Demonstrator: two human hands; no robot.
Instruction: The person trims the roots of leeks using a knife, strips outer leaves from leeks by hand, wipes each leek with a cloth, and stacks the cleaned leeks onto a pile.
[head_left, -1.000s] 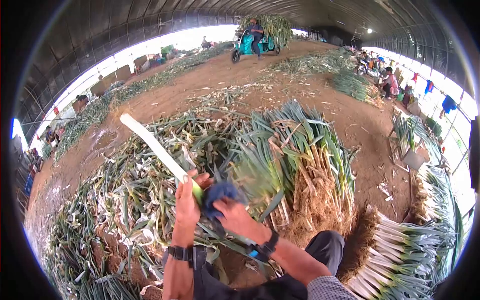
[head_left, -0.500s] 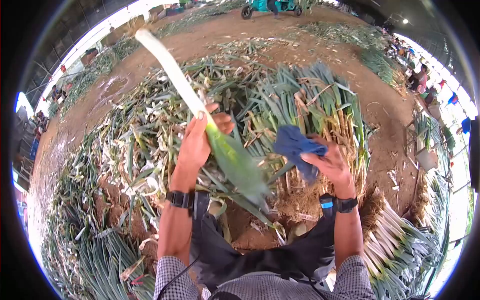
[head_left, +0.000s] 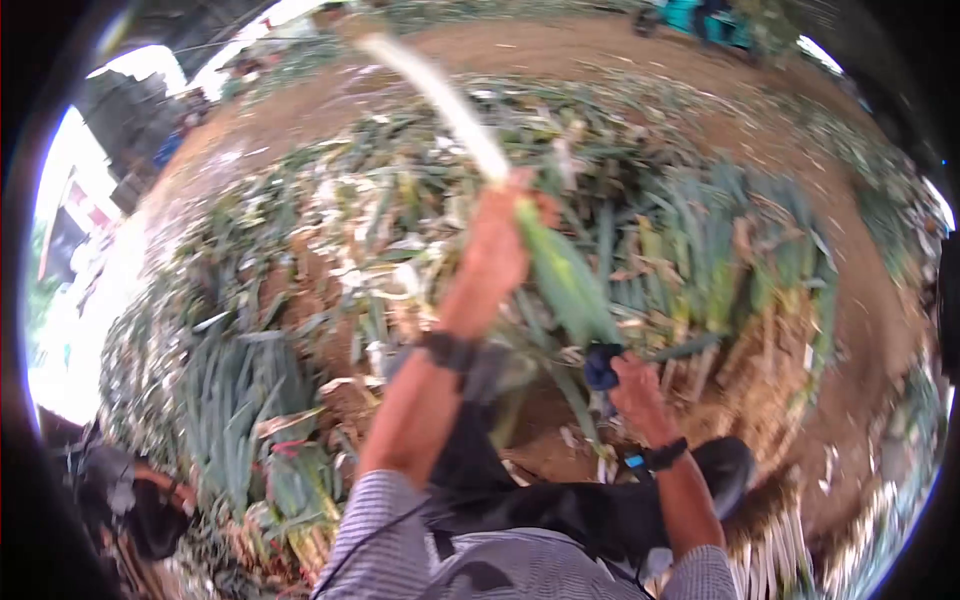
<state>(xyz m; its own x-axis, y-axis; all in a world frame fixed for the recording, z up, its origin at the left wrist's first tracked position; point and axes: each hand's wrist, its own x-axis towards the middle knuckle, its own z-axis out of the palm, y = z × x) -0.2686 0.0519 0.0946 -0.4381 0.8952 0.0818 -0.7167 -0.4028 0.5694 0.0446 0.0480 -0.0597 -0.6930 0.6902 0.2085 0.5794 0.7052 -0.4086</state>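
Observation:
My left hand (head_left: 503, 225) is wrapped round the middle of a large leek (head_left: 455, 115), whose white root end points up and away to the left. Its green leaves (head_left: 570, 275) slant down to the right. Against the leaf ends, my right hand (head_left: 638, 395) is closed on a dark blue cloth (head_left: 602, 366); the cloth touches or overlaps the leaves, blurred by motion. Beyond and to the right lies a heap of leeks (head_left: 700, 240) with dry roots.
Loose leaves and peelings (head_left: 400, 200) cover the ground ahead and left. A green leek bundle (head_left: 245, 410) lies at lower left, near a co-worker (head_left: 130, 500). Cleaned leeks (head_left: 775, 550) are at lower right. A teal three-wheeler (head_left: 705, 22) stands far back.
The view has swung left and down. My right hand, earlier off to the right with the cloth spread, is now at the leaf ends with it bunched. The leek stays in my left hand.

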